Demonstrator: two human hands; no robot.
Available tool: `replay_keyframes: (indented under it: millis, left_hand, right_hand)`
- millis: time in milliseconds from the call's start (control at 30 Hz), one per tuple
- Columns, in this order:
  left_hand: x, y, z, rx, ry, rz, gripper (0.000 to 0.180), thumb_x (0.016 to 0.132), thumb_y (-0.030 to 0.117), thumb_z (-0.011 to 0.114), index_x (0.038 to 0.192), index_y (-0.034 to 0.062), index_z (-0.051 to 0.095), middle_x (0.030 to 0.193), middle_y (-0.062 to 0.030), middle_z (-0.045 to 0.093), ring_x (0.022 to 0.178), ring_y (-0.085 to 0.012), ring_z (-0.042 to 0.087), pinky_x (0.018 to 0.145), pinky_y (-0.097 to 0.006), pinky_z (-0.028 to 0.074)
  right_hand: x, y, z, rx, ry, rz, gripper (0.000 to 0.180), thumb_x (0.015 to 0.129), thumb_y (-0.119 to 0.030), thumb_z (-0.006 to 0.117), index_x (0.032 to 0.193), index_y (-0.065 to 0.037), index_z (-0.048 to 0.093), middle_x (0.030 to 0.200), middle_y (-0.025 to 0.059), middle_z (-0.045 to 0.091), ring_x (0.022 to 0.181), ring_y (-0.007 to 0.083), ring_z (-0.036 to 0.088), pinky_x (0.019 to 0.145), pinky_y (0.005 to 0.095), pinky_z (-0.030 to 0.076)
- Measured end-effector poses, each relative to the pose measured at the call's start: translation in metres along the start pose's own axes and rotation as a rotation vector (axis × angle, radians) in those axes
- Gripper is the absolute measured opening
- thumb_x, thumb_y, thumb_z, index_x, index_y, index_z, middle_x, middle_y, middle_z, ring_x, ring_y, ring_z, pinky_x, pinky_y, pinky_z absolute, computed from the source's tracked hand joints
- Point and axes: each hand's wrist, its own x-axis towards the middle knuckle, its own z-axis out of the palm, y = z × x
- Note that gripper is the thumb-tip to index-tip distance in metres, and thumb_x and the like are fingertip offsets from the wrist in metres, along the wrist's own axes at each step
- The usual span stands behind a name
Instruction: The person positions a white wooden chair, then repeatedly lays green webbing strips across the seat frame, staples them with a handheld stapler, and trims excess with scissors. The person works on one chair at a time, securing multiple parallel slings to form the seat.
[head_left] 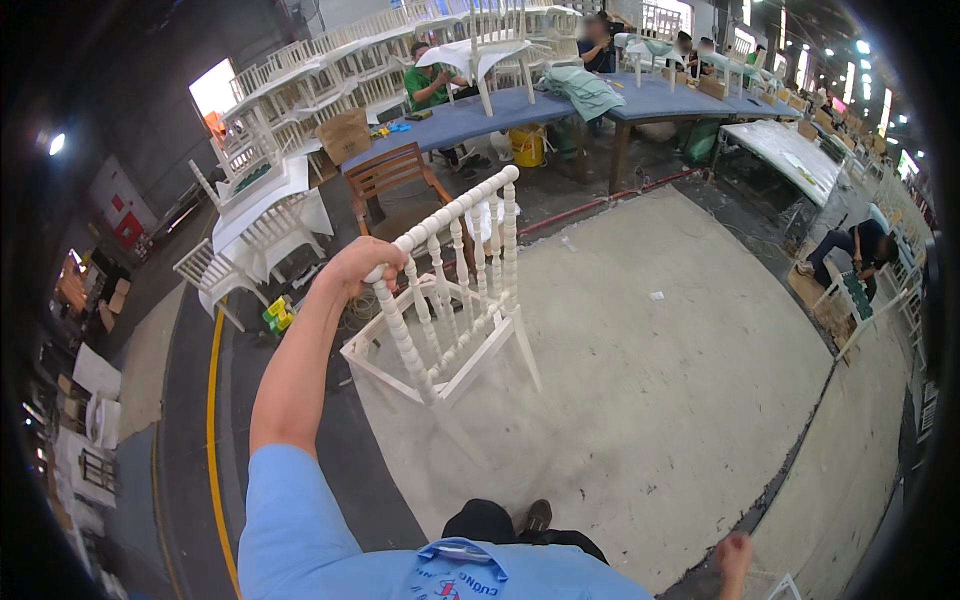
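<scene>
Your left hand (pixel 362 262) is closed around the top rail of a white spindle-back chair (pixel 450 300), fingers wrapped fully over the rail's left end, arm extended forward. The chair hangs tilted from that grip, its seat frame and legs angled down toward the pale concrete floor (pixel 650 400); whether a leg touches the floor cannot be told. Your right hand (pixel 735 555) sits low at the bottom edge, curled into a loose fist and holding nothing visible. A brown wooden armchair (pixel 395 180) stands just behind the white chair. Beyond it runs a long blue-topped workbench (pixel 520 110) with other people seated at it, and stacks of white chairs (pixel 330 70) fill the far left. A yellow floor line (pixel 212 400) runs along your left side.
</scene>
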Motion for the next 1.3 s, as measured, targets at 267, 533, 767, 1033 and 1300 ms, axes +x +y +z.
replay_keyframes:
  millis: [267,533,767,1033,1300]
  left_hand:
    - [0.182,-0.043,-0.073,0.097,-0.08,-0.019,0.014,0.086,0.013,0.074,0.081,0.0009,0.071,0.064,-0.0038,0.063,0.061,-0.016,0.066,0.069,-0.033,0.056]
    - [0.222,-0.133,-0.092,0.382,-0.087,-0.079,0.023,0.082,0.019,0.075,0.091,-0.0014,0.076,0.074,-0.0052,0.071,0.07,-0.0126,0.068,0.067,-0.032,0.053]
    - [0.169,-0.149,-0.066,0.731,0.097,-0.272,0.028,0.074,0.025,0.076,0.094,0.0059,0.079,0.083,-0.0154,0.076,0.078,-0.0341,0.072,0.072,-0.042,0.057]
    - [0.116,-0.175,0.01,1.075,0.51,-0.717,0.019,0.079,0.009,0.073,0.098,0.0114,0.079,0.104,-0.0089,0.076,0.116,-0.0326,0.065,0.106,-0.05,0.048]
    - [0.124,-0.209,0.077,1.176,0.916,-0.928,0.026,0.094,0.011,0.065,0.119,0.0124,0.072,0.14,-0.0091,0.064,0.151,-0.0322,0.043,0.124,-0.056,0.034]
  right_hand:
    - [0.057,-0.157,0.215,0.082,-0.203,-0.002,0.008,0.088,0.001,0.067,0.093,0.004,0.072,0.08,0.0092,0.072,0.068,0.0162,0.065,0.063,0.0307,0.051]
    - [0.057,-0.134,0.296,-0.245,-0.354,0.549,0.015,0.084,0.011,0.058,0.091,0.01,0.071,0.073,0.015,0.072,0.063,0.024,0.069,0.058,0.0358,0.056]
    - [0.249,-0.211,0.321,-0.325,-0.384,0.403,0.013,0.085,0.011,0.058,0.09,0.01,0.07,0.073,0.0156,0.072,0.063,0.0243,0.07,0.058,0.0367,0.058]
    - [0.553,-0.44,0.408,-0.365,-0.566,-0.006,0.006,0.094,0.004,0.062,0.091,0.003,0.067,0.077,0.0152,0.072,0.065,0.0225,0.07,0.057,0.0355,0.058]
    - [0.606,-0.685,0.645,-0.095,-1.032,-0.414,0.009,0.095,-0.002,0.073,0.095,-0.001,0.064,0.092,0.0124,0.075,0.08,0.0207,0.073,0.072,0.0343,0.061]
